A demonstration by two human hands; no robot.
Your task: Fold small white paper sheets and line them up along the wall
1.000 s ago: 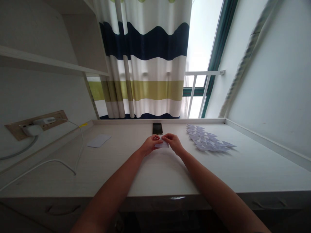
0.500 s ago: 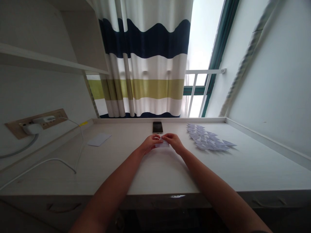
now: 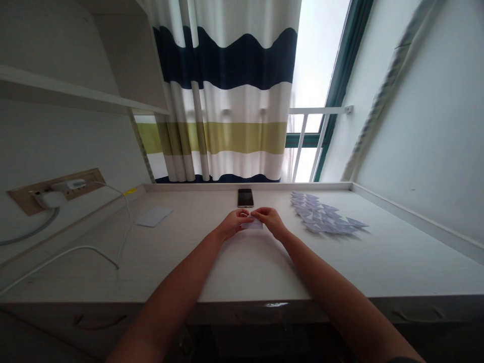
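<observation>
Small white paper is just on the person's side of the phone, btwn both hands; can't tell if it touches the desk. L hand, slightly L of phone, is partly curled, thumb + fingers gripping paper's L side w/ a small gap btwn them. R hand, slightly R of phone, pinches paper's upper R part, thumb vs. index; its other fingers are tucked, hard to make out. Paper looks plain, straight lower edge, apparently folded; exact folds too small to tell.

Counts: 1 paper in hands, 1 phone (dark screen, lying flat). Well L of phone: 1 flat white paper pile, sheet no. unclear. R of phone: many pointed folded white pieces in overlapping rows, can't count exactly; 1 sticks out at the R end. Far L of phone, on wall: 1 socket plate w/ 2 white plugs; white cable runs onto desk. Beyond phone: 1 striped curtain (navy, white, olive), window to its R.
</observation>
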